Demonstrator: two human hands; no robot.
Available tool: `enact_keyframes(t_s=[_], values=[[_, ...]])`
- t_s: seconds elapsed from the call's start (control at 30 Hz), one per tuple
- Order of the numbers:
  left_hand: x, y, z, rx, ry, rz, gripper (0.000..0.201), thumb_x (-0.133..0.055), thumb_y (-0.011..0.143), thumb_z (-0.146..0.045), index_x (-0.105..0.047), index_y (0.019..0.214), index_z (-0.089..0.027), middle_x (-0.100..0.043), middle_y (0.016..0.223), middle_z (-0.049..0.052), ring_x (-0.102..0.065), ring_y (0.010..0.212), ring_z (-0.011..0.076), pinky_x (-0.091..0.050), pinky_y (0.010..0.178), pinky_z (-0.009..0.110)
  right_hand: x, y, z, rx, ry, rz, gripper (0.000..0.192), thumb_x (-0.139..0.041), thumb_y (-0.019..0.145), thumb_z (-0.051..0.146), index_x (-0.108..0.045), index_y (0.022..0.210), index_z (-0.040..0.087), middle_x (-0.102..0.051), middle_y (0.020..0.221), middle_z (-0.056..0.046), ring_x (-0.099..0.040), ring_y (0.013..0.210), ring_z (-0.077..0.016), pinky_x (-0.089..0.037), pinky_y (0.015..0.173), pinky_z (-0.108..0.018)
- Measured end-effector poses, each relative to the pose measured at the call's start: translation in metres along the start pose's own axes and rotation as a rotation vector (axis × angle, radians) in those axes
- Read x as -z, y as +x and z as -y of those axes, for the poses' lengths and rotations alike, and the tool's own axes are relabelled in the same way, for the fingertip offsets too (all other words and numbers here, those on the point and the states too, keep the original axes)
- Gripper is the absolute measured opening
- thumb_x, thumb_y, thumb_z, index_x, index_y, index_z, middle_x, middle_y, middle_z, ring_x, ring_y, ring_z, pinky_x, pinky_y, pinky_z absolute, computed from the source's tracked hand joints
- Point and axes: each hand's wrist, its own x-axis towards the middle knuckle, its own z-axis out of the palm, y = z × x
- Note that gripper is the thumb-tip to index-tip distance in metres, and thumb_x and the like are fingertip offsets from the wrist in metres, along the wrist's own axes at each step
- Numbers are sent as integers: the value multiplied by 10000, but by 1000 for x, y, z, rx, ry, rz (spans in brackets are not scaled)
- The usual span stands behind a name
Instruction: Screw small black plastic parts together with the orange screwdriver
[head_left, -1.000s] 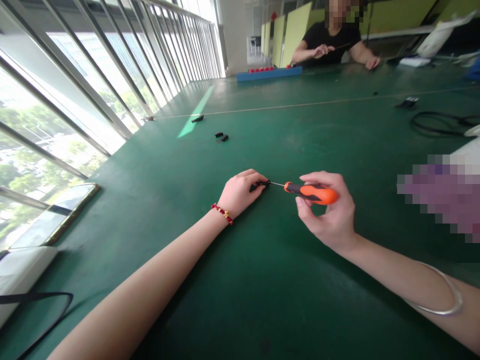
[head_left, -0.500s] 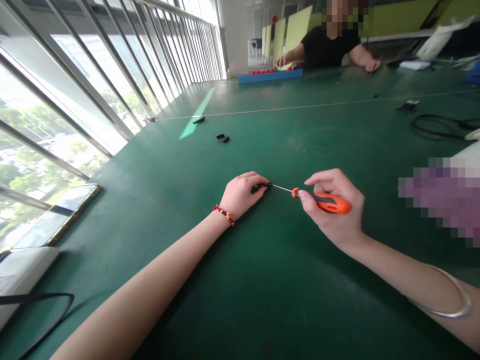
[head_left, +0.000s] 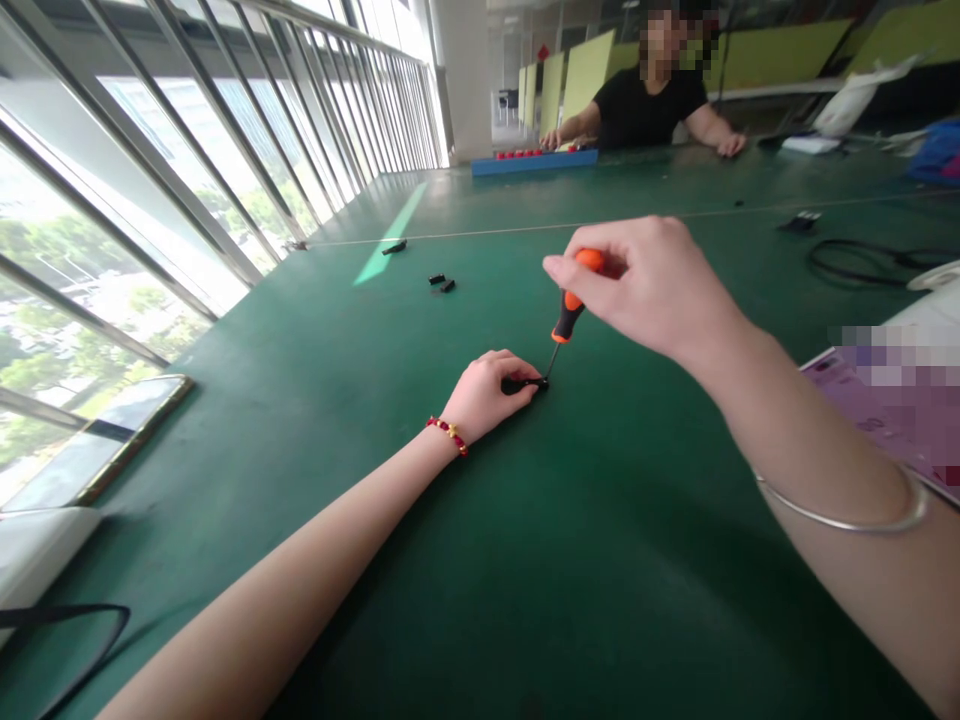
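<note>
My left hand [head_left: 491,392] rests on the green table, thumb and fingers closed on a small black part [head_left: 534,383] whose exact kind I cannot make out. Above and to the right of it, my right hand [head_left: 645,285] grips the orange and black handle of a screwdriver [head_left: 570,313]. The screwdriver stands steeply, slightly tilted, with its thin metal shaft pointing down. Its tip meets the right end of the black part, or lies right beside it. My fingers hide part of the black part and the top of the handle.
Small black pieces [head_left: 442,284] and another black piece [head_left: 394,247] lie farther off on the table [head_left: 420,560]. A phone [head_left: 135,440] lies at the left by the railing. Across the table a person [head_left: 645,110] sits behind a blue tray [head_left: 534,164]. A black cable [head_left: 855,262] lies right.
My right hand has risen and swung the screwdriver from nearly level to steeply upright, handle on top. My left hand keeps its hold on the black part.
</note>
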Motion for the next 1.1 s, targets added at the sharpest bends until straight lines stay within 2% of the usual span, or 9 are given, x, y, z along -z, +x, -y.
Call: enact_keyframes(t_s=[0.07, 0.23, 0.43, 0.6, 0.77, 0.9, 0.97, 1.03, 1.1], values=[[0, 0, 0, -2, 5, 10, 143, -593, 777, -193, -703, 868, -189, -663, 852, 28, -605, 833, 158, -514, 777, 290, 0, 11, -1, 8, -4, 54, 355, -552, 819, 418, -495, 546, 198, -388, 432, 21, -393, 438, -109, -290, 460, -256], [0, -1, -1, -17, 30, 22, 147, -576, 780, -177, -684, 879, -181, -651, 860, 34, -589, 853, 168, -504, 798, 305, -2, 19, -2, 68, 22, 93, 172, -641, 744, 359, -561, 701, 213, -448, 482, 44, -375, 432, -92, -309, 469, -250], [1, -2, -1, -49, 64, 21, 151, -555, 795, -179, -672, 889, -194, -653, 877, 30, -592, 870, 171, -497, 810, 312, 2, 9, 0, 74, -37, 134, 312, -576, 812, 397, -495, 582, 203, -359, 420, 46, -290, 399, -79, -251, 444, -250], [2, -3, -3, -49, 86, 31, 178, -557, 784, -161, -667, 918, -202, -664, 918, 31, -593, 893, 181, -494, 832, 330, 9, 14, -2, 97, -37, 141, 171, -617, 776, 339, -563, 684, 206, -460, 484, 50, -342, 404, -68, -243, 439, -232], [2, -4, -2, -19, 69, -5, 198, -572, 770, -152, -656, 948, -179, -667, 916, 37, -595, 892, 184, -493, 833, 330, 17, 16, 2, -11, -117, 261, 363, -539, 840, 381, -509, 535, 184, -366, 416, 48, -257, 349, -50, -200, 399, -231], [3, -5, -1, -5, 95, -8, 149, -573, 778, -184, -664, 897, -187, -655, 887, 35, -589, 877, 188, -490, 809, 333, 20, 16, 2, -44, -139, 267, 45, -624, 748, 240, -603, 716, 215, -496, 517, 54, -382, 416, -66, -245, 430, -221], [3, -5, -1, -8, 102, -4, 135, -566, 787, -197, -668, 874, -191, -651, 877, 34, -586, 873, 188, -489, 800, 331, 19, 16, 1, -36, -122, 278, 120, -591, 786, 301, -587, 705, 212, -468, 491, 55, -362, 398, -63, -230, 429, -218], [3, -5, -1, -10, 102, -4, 134, -562, 792, -205, -671, 870, -192, -651, 878, 35, -585, 875, 189, -488, 801, 330, 18, 17, 1, -42, -127, 279, 303, -539, 830, 355, -523, 576, 190, -385, 433, 48, -279, 368, -52, -206, 424, -227], [3, -5, -1, -12, 95, -3, 138, -562, 794, -207, -672, 875, -192, -653, 881, 36, -584, 878, 189, -488, 804, 328, 17, 17, 2, -59, -140, 270, 307, -565, 807, 315, -502, 536, 184, -341, 420, 47, -240, 374, -50, -205, 432, -237]])
